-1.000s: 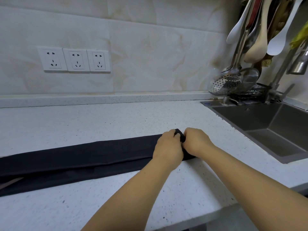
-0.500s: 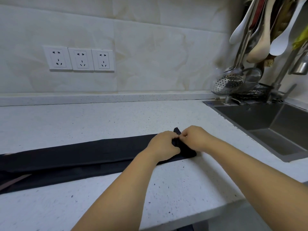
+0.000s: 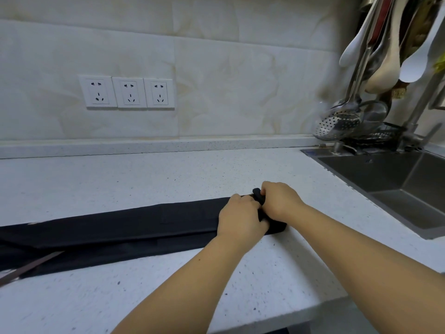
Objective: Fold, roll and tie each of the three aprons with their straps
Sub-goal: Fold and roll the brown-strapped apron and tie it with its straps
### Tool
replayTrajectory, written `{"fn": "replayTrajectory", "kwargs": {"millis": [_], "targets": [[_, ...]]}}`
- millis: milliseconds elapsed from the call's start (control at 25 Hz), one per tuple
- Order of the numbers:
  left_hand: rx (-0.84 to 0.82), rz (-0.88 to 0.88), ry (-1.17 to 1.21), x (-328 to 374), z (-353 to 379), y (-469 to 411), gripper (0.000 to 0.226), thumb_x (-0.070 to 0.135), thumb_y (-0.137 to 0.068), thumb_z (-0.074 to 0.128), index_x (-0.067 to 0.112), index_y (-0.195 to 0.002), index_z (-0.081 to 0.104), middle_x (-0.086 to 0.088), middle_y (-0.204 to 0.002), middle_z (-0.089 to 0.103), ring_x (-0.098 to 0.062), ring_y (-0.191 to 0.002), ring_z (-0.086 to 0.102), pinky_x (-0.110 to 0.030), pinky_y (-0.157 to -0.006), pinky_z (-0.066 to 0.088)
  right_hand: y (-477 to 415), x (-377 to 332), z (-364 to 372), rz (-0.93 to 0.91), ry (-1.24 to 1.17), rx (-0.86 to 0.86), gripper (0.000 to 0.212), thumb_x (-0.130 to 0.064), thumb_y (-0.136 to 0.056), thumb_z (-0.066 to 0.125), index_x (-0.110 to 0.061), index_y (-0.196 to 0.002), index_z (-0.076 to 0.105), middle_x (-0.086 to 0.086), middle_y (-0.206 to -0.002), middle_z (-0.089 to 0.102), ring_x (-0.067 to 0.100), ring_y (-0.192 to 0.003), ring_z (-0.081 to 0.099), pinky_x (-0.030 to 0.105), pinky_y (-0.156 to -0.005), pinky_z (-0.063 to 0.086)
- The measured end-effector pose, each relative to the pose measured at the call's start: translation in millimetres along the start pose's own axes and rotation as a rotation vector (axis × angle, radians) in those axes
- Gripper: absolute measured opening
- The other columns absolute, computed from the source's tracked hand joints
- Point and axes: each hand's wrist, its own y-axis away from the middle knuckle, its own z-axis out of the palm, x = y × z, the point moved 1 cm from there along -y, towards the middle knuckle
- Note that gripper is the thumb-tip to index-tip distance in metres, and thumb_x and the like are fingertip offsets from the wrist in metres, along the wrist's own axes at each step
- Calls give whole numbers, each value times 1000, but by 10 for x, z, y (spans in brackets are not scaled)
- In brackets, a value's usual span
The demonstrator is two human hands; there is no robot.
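A black apron [image 3: 125,227], folded into a long narrow band, lies across the white speckled countertop [image 3: 168,179] from the left edge to the middle. Its right end is turned up into a small tight roll [image 3: 258,197]. My left hand [image 3: 240,218] and my right hand [image 3: 280,201] sit side by side on that roll, fingers curled round it. A thin brown strap [image 3: 31,266] pokes out from under the band at the far left. Only this one apron is in view.
A steel sink [image 3: 390,179] is sunk into the counter at the right, with hanging ladles and spatulas [image 3: 375,68] and a wire rack above it. Three wall sockets [image 3: 126,92] sit on the tiled backsplash. The counter's front edge runs just below my forearms.
The rolled end has grown slightly and crept left along the band. Both hands have shifted their hold on it, my right hand's fingers now wrapped over the top of the roll.
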Motion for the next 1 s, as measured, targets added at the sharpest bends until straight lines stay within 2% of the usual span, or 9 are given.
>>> {"fn": "replayTrajectory", "kwargs": {"millis": [120,200,280,400,480,560,760,880,1000], "targets": [[-40,-10,179,-78,-98,43,8,27,-78,60,19,-80,60,8,-78,60,-17,-82,53,-27,-57,39,60,-91,9,-78,161,19,9,-13,-89,47,-13,-98,49,7,-97,45,23,-78,44,27,-57,32],[-123,-3,256,-155,-150,83,17,25,-80,64,15,-94,64,4,-96,63,-16,-89,59,-34,-74,52,98,-140,44,-100,276,11,17,-13,-92,47,-10,-108,52,11,-105,45,23,-79,42,28,-64,34],[-172,41,205,-221,-161,175,28,27,-88,60,14,-111,66,2,-121,59,-15,-108,54,-33,-93,47,73,-172,67,-117,298,-1,15,-11,-92,48,-8,-105,54,11,-109,48,23,-80,43,28,-65,35],[-81,120,-81,-215,-136,283,39,40,-97,45,24,-129,61,10,-137,52,-15,-125,39,-34,-102,31,-67,-47,-60,-28,-51,-99,16,-10,-94,48,-6,-92,63,11,-93,62,25,-78,59,27,-62,44],[-73,93,-127,-230,-146,289,40,47,-97,41,33,-130,59,14,-138,51,-15,-126,35,-37,-101,27,-78,69,-182,129,-463,-216,12,-6,-94,54,-10,-100,64,11,-79,62,23,-64,59,29,-63,51],[-102,71,-121,-256,-178,296,41,50,-97,40,37,-132,57,15,-141,48,-14,-128,33,-37,-100,25,-18,111,-218,231,-648,-275,15,-5,-92,61,-12,-105,61,10,-79,63,20,-61,57,30,-60,53],[-116,73,-76,-274,-158,298,41,50,-97,42,36,-133,56,17,-144,45,-14,-128,33,-35,-101,24,-128,49,-117,276,-444,-265,18,-10,-89,62,2,-101,66,15,-83,65,24,-68,60,30,-60,51],[-118,80,-51,-292,-132,286,39,48,-96,46,32,-129,58,16,-142,46,-15,-127,35,-34,-99,27,-90,-145,-69,86,-125,-156,10,-16,-84,60,-9,-87,53,5,-80,56,23,-76,53,27,-60,42],[-92,40,121,-277,-140,274,36,52,-90,53,27,-110,70,17,-126,54,-12,-119,41,-28,-96,28,-43,-364,57,-57,111,-53,14,-16,-86,53,-16,-79,40,-1,-78,47,19,-75,47,26,-54,32]]}}
